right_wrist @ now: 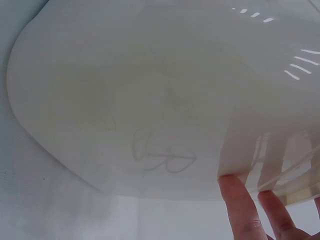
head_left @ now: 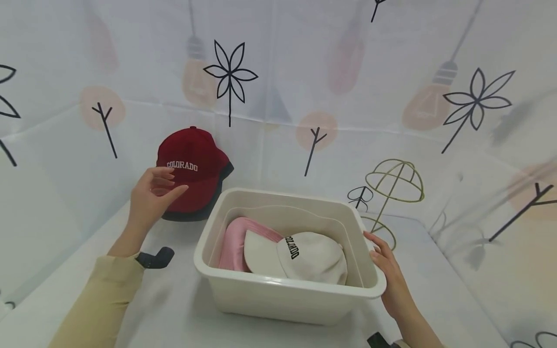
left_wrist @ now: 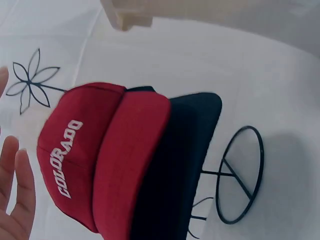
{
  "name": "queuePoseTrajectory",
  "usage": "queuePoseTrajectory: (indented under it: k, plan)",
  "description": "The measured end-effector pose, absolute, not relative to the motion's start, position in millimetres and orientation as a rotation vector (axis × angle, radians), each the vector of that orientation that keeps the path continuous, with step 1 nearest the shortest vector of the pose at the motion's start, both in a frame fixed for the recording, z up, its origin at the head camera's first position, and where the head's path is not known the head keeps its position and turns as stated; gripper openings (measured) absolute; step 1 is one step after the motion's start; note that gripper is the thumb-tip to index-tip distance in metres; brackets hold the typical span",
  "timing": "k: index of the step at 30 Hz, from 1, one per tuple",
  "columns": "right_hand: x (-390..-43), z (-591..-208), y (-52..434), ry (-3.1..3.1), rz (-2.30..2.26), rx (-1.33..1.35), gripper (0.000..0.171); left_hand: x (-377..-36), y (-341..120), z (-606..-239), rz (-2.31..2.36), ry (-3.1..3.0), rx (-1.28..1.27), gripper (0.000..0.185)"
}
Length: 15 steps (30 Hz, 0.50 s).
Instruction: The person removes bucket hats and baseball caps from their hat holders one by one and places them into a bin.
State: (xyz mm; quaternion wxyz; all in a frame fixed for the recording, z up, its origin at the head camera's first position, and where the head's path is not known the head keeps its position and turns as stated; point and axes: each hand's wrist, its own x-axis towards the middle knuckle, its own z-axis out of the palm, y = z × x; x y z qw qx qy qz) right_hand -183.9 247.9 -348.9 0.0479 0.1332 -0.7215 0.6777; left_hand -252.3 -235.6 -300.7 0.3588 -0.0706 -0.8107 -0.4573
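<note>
left hand [head_left: 150, 195] hangs just in front of the red colorado cap [head_left: 193, 169], fingers loosely spread and a little curled, holding nothing. in the left wrist view the fingertips [left_wrist: 17, 185] show at the frame edge, apart from the cap's crown [left_wrist: 75, 150]; no contact that i can see. the cap sits propped on a dark wire hat stand [left_wrist: 239, 175] at the back left of the white table [head_left: 174, 299], navy underside of the brim showing.

right hand [head_left: 389, 275] rests on the right rim of the cream plastic bin [head_left: 283, 295], fingers fairly straight and laid along the edge; from the right wrist view the fingers [right_wrist: 240, 205] press up against the bin wall. more a steadying touch than a grip, as far as i can tell.

inside the bin: a white cap [head_left: 304, 256] with dark lettering lying on top, a pink cap [head_left: 237, 239] partly under it to the left. an empty gold wire hat stand [head_left: 393, 186] stands behind the bin on the right.

step in hand, by my reading: the left hand's approach to the red cap, at or just off its stand. next move would call for bringing the fingers onto crown or brim and getting a firm pinch without tipping the stand, while the right hand holds the bin steady.
</note>
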Motion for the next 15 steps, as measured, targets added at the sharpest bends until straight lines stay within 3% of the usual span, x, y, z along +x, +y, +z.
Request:
queuePoseTrajectory:
  k: [15]
  plan:
    - [-183.5,-348.1,247.6,-2.203,2.082,0.405,0.039,-283.5,-252.8,-297.9,-1.121,-2.106,0.003,0.056]
